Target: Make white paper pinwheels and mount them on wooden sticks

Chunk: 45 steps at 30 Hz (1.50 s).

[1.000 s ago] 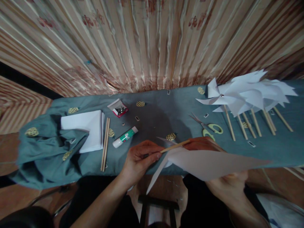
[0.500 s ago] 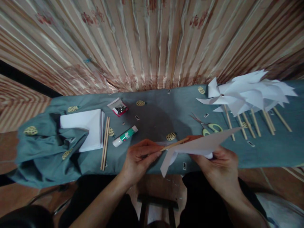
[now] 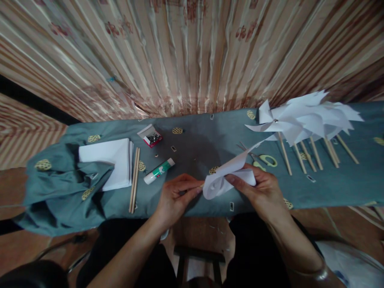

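Observation:
Over the front edge of the cloth, a white paper pinwheel (image 3: 216, 185) is held between my two hands. My left hand (image 3: 177, 198) is closed in a pinch on the wooden stick (image 3: 202, 185), of which only a short end shows beside the paper. My right hand (image 3: 261, 190) grips the paper blades from the right, thumb on the near side and fingers behind. The rest of the stick is hidden by paper and fingers. Just beyond my right hand lie scissors (image 3: 265, 161) with light green handles.
Several finished pinwheels (image 3: 312, 116) lie overlapping at the right. To the left are a glue stick (image 3: 159, 171), a small open box of metal pins (image 3: 152, 138), two wooden sticks (image 3: 134, 180) and a stack of white paper (image 3: 118, 178) partly under bunched cloth. A striped curtain (image 3: 186, 60) hangs behind.
The pinwheel has been turned, so its curled blades face me and the stick is mostly hidden. My right hand has shifted slightly left, its thumb now on the paper.

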Motion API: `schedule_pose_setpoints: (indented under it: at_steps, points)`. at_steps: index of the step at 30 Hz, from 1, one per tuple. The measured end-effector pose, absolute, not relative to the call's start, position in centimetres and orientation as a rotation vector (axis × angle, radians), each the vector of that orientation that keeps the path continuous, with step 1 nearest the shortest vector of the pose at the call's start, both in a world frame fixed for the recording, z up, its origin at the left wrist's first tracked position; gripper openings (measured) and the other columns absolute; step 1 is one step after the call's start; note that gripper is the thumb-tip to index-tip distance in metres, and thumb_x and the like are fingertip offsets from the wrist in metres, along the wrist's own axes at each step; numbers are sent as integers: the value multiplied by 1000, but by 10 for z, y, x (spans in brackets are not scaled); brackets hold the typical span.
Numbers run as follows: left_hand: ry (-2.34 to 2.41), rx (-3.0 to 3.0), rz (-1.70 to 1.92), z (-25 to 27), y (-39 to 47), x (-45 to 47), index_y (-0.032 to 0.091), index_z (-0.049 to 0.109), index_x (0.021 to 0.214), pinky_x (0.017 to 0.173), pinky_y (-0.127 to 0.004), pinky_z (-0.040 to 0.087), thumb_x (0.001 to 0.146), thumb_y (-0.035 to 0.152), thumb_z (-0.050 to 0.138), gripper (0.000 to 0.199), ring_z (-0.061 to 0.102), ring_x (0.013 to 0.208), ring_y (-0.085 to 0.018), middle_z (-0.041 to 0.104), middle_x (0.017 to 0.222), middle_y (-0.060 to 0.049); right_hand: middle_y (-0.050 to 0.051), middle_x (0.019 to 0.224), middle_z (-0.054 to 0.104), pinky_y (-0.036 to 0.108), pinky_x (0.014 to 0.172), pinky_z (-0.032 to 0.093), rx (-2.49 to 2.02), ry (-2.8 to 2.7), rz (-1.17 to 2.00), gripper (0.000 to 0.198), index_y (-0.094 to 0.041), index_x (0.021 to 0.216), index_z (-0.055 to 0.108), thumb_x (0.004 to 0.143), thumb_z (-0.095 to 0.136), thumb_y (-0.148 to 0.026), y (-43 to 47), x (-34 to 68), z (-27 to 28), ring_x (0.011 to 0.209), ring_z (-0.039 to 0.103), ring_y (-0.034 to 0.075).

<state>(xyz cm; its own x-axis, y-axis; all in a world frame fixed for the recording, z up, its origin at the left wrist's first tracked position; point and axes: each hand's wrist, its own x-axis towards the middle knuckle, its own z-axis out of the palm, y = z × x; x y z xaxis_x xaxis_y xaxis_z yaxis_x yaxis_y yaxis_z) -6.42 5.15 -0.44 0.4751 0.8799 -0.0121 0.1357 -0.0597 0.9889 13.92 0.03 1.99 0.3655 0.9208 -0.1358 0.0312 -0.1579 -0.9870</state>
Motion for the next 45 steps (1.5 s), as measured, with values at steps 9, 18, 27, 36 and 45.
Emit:
schedule_pose_setpoints:
  at_steps: [9,18,27,36,45]
  points:
    - [938,1428,741,-8,49,-64,22,81,91,64,-26,49,83,36,69,20,62,69,-15,69,77,-6,0,65,73,23,49,47,-1548,-956,996,18,-20,77,74,70,77,-36,4,139,19,52,60,13]
    - [948,1455,761,-11,47,-64,21,80,85,62,-24,48,84,33,68,18,61,67,-14,68,75,-5,0,69,73,25,53,48,-1573,-925,1047,22,-21,79,73,69,77,-39,5,137,18,55,60,14]
    - [925,1595,776,-15,50,-63,18,76,74,63,-24,50,85,33,65,22,62,67,-15,68,73,-4,1,72,73,27,57,49,-1534,-955,1106,27,-20,82,73,67,78,-42,11,144,8,61,62,15]
    - [918,1881,707,-15,56,-68,21,75,101,89,-32,52,90,24,58,21,64,101,-20,67,106,-9,1,70,67,28,55,44,-1490,-945,1225,30,-19,81,70,66,77,-44,24,151,3,59,56,14]
    - [970,1776,710,-23,60,-70,20,75,99,72,-28,52,87,27,63,18,63,82,-17,67,97,-7,-1,67,63,28,54,41,-1482,-965,1295,30,-20,76,67,65,76,-46,32,148,-2,58,51,13]
